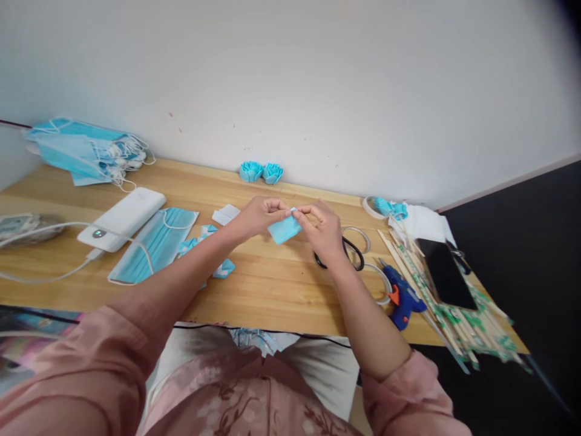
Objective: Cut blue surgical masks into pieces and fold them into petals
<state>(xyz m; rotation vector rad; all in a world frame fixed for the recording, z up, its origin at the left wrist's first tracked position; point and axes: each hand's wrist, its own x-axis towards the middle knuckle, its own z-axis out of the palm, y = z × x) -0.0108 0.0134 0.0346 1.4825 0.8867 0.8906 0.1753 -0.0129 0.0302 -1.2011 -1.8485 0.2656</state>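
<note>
Over the middle of the wooden table, a small light-blue piece of mask fabric (pixel 285 230) hangs from my fingertips. My left hand (pixel 263 215) pinches its top edge from the left. Close beside it, my right hand (pixel 322 227) pinches the same edge between thumb and index finger. Black-handled scissors (pixel 360 261) lie partly hidden under my right wrist. Several cut blue and white fabric pieces (pixel 224 268) lie below my left forearm, with a white folded piece (pixel 226 214) beyond it. Two blue fabric flowers (pixel 262 172) sit against the wall.
At left are a heap of face masks (pixel 86 148), a white power bank (pixel 122 218) with a cable, and a flat blue mask (pixel 157 245). On the right lie tape rolls (pixel 373 208), a blue glue gun (pixel 405 298), wooden sticks (pixel 458 327) and a black phone (pixel 446 274).
</note>
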